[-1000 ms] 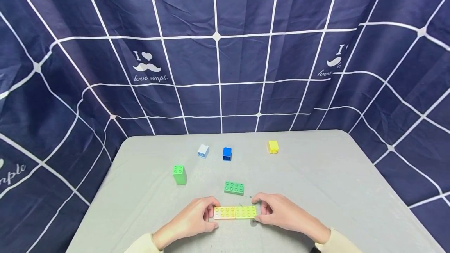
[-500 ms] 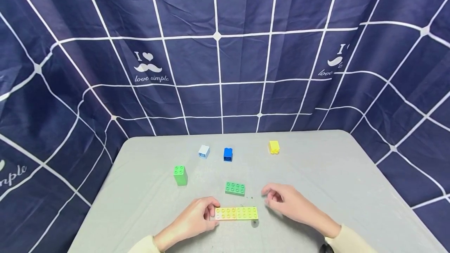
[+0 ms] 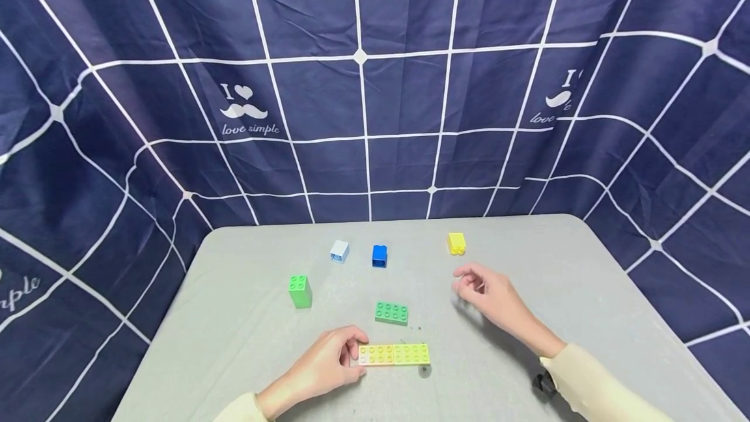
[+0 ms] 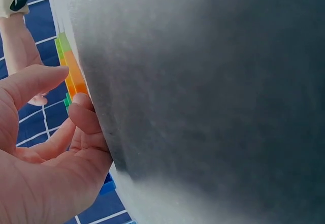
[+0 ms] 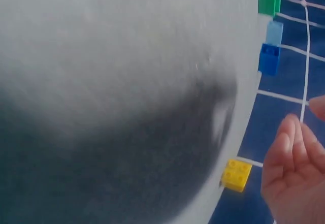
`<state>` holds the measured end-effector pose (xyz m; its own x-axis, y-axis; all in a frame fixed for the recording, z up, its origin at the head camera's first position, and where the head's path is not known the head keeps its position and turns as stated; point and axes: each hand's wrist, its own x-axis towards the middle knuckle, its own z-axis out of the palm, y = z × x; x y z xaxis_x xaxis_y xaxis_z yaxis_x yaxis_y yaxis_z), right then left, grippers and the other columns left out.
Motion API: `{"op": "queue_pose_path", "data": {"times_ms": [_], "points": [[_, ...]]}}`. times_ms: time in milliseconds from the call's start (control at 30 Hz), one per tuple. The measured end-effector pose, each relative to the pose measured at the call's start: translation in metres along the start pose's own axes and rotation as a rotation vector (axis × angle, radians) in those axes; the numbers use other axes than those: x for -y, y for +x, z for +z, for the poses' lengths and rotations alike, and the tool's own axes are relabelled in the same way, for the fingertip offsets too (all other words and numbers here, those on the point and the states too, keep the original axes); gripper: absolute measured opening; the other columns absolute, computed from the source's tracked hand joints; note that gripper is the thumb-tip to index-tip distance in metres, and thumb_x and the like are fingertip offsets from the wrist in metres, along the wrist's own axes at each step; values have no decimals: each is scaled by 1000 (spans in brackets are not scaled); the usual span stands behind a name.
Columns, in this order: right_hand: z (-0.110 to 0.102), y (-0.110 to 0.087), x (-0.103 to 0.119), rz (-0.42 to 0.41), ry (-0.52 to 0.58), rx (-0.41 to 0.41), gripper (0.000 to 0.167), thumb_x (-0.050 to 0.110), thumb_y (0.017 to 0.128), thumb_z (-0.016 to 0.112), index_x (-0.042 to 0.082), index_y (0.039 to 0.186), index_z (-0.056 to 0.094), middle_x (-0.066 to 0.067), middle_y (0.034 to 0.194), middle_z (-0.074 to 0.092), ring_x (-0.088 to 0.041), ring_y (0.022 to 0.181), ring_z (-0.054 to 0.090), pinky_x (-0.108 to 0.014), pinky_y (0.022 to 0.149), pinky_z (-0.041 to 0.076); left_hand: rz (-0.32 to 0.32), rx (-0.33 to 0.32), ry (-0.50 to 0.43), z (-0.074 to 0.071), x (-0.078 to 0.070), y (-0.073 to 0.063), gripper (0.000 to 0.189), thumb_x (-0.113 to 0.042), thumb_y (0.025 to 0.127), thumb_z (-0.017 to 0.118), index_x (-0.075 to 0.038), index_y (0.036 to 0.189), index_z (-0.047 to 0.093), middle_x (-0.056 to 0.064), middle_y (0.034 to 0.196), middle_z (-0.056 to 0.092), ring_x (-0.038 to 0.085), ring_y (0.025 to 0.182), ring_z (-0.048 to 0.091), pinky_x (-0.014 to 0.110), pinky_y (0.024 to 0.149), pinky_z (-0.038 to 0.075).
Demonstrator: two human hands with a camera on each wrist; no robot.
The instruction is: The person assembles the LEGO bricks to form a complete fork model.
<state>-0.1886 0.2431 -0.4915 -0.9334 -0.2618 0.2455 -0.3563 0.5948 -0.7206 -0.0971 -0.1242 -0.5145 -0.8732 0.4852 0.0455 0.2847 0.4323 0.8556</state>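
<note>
Two studded toy bricks lie end to end in a row near the front of the table: an orange brick (image 3: pixel 376 355) at left and a yellow-green brick (image 3: pixel 412 355) at right. My left hand (image 3: pixel 329 360) holds the row's left end, thumb on the near side and fingers on the far side. The orange side shows between thumb and fingers in the left wrist view. My right hand (image 3: pixel 489 295) hovers over the right half of the table, fingers loosely bent and nothing in them. Beyond its fingertips sits a small yellow brick (image 3: pixel 456 243).
A flat green brick (image 3: pixel 391 312) lies just behind the row. A tall light-green block (image 3: pixel 300 292) stands at left. Farther back are a pale blue brick (image 3: pixel 339 251) and a dark blue brick (image 3: pixel 379 256). A navy curtain (image 3: pixel 404 96) borders the grey table (image 3: pixel 252 318).
My right hand has let go of the row's right end and moved away to the right and back, toward the yellow brick. The left hand has stayed at the row.
</note>
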Motion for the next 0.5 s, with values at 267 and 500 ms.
{"op": "queue_pose_path", "data": {"times_ms": [267, 500], "points": [[-9, 22, -8, 231, 132, -35, 44, 19, 96, 83, -8, 128, 66, -3, 90, 70, -20, 72, 68, -26, 62, 54, -50, 5, -93, -2, 1, -1, 34, 6, 82, 87, -5, 109, 71, -3, 85, 63, 0, 70, 53, 18, 62, 45], [-7, 39, -10, 303, 48, -53, 59, 29, 96, 84, -5, 137, 61, -4, 91, 73, -25, 71, 70, -32, 68, 54, -65, 6, -130, -4, 1, 0, 33, 6, 81, 87, -4, 108, 72, -1, 85, 64, 1, 69, 54, 18, 62, 44]]}}
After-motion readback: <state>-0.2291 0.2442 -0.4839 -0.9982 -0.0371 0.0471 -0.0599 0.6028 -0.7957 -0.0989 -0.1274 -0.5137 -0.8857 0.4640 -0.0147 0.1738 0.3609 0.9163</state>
